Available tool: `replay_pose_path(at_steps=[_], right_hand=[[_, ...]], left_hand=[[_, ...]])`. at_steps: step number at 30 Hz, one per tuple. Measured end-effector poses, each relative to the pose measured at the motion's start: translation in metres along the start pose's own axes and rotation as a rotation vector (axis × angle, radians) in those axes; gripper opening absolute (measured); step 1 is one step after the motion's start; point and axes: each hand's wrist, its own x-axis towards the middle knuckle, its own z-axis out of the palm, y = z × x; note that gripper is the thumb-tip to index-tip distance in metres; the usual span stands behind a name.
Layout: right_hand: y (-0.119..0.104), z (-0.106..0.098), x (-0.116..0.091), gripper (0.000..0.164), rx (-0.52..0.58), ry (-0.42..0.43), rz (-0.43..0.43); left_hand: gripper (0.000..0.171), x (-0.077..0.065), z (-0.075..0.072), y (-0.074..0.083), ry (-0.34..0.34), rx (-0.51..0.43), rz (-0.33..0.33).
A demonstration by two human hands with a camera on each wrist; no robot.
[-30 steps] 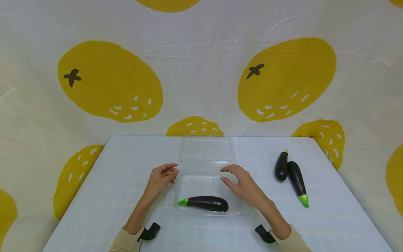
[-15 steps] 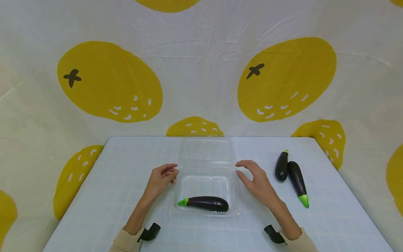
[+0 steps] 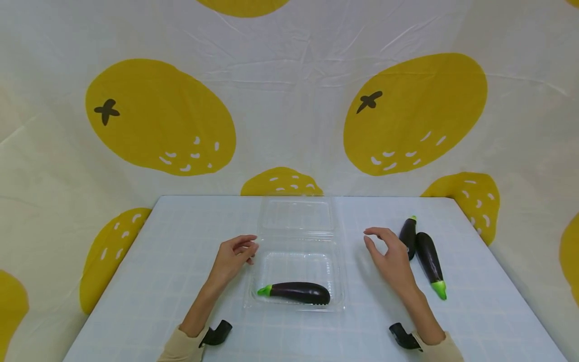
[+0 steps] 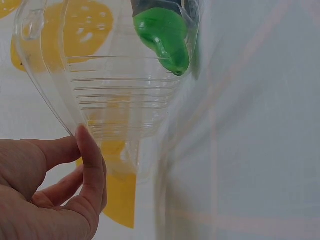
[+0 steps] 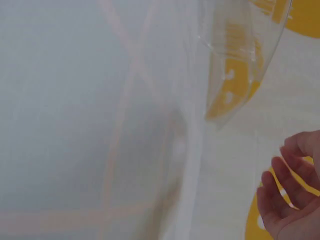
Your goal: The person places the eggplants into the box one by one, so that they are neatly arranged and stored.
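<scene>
A clear plastic clamshell container (image 3: 294, 266) lies with its lid (image 3: 296, 216) folded back on the table. Along its near side rests one eggplant (image 3: 298, 292), green stem end to the left. My left hand (image 3: 230, 259) is at the container's left edge; in the left wrist view its thumb and forefinger (image 4: 90, 150) pinch the rim. To the right of the container my right hand (image 3: 392, 259) hovers with nothing in its loosely curved fingers, close to two more eggplants. The nearer eggplant (image 3: 408, 234) is partly hidden behind that hand; the other eggplant (image 3: 429, 256) lies beside it.
A pale checked cloth covers the table (image 3: 149, 281). Behind it hangs a whitish curtain (image 3: 289, 110) printed with large yellow fruit shapes. Black wrist mounts (image 3: 218, 333) sit at both cuffs.
My right hand has moved right, from above the container to beside the two loose eggplants. The left hand stays at the container's edge, and the eggplant inside keeps its place.
</scene>
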Motion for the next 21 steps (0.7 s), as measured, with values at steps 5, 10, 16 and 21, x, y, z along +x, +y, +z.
replay_pose_path(at_steps=[5, 10, 16, 21], right_hand=[[0.011, -0.005, 0.002, 0.016, 0.005, 0.076, 0.023], [0.021, -0.009, 0.006, 0.015, -0.032, 0.126, 0.065], [0.033, -0.017, 0.010, 0.017, -0.059, 0.154, 0.186], [0.041, -0.025, 0.012, 0.021, -0.050, 0.140, 0.278]], left_hand=[[0.034, 0.001, 0.001, 0.002, -0.001, -0.016, 0.007], [0.033, 0.001, 0.000, -0.002, 0.003, -0.018, 0.023], [0.031, 0.000, 0.001, -0.003, 0.008, -0.010, 0.017], [0.033, 0.001, 0.001, -0.003, 0.008, -0.002, 0.019]])
